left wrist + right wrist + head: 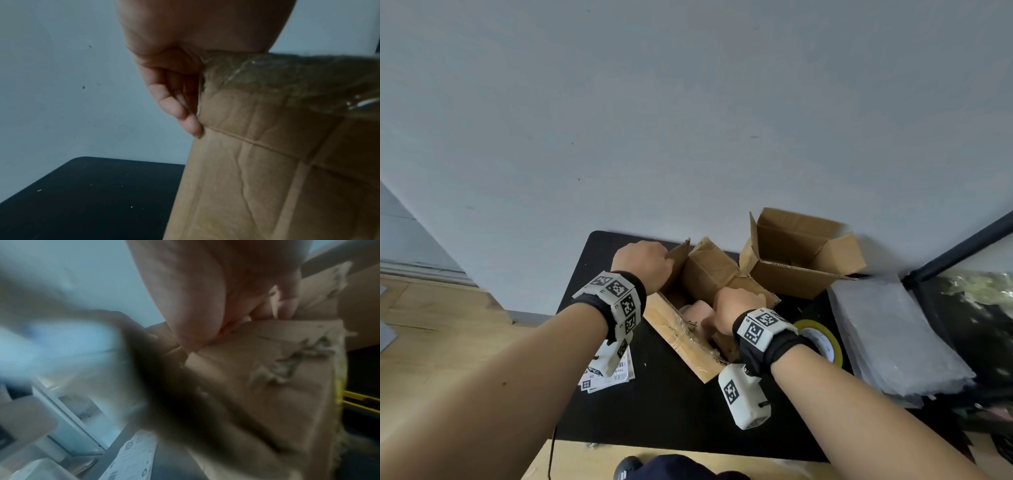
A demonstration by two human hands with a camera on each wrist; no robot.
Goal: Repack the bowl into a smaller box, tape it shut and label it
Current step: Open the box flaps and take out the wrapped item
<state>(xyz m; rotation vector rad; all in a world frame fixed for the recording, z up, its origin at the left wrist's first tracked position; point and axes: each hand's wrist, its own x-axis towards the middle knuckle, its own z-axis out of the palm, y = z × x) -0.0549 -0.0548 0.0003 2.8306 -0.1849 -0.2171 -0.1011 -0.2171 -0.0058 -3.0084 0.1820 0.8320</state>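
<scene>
We've got our left hand (pixel 642 262) pinching the big box (pixel 688 329)'s left flap back, right hand (pixel 731 308) gripping its right flap, so the wrapped bowl (pixel 698 310) is reachable.

A black surface (pixel 664 404) stands against the wall. On it lie a taped box (pixel 688 339), a smaller open box (pixel 804 270) right of that, a tape roll (pixel 822 339), label sheets (pixel 616 377) and grey bags (pixel 893 339).

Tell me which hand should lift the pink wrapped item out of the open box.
Right. The right hand is already down inside the open box at the pink wrapped item, while the left hand grips a flap, steadying it.
</scene>
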